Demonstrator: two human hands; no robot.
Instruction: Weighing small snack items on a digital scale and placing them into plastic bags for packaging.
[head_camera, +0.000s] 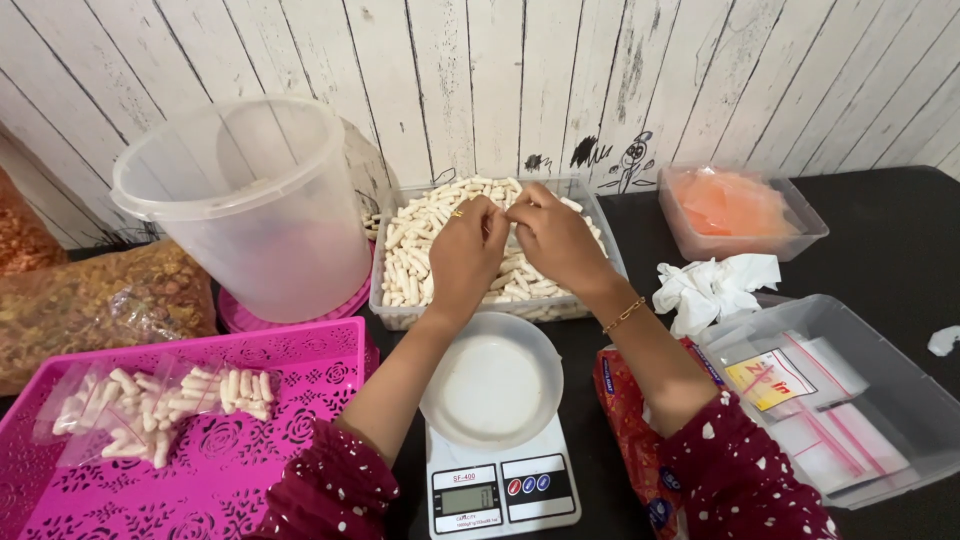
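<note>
My left hand (465, 252) and my right hand (555, 240) reach together into a clear rectangular tub (392, 312) full of short white puffed snack sticks (415, 235). The fingertips of both hands meet over the sticks, pinching at something small that I cannot make out. A ring sits on my left hand and a thin gold bracelet on my right wrist. Just below the hands stands a white kitchen scale (500, 490) with an empty white bowl (490, 380) on it.
A pink perforated tray (260, 440) at lower left holds two filled clear bags (150, 405). A large translucent bucket (250, 200) leans at left. Right side: a tub of orange sheets (735, 210), crumpled tissue (710, 285), a bin of empty zip bags (830, 400).
</note>
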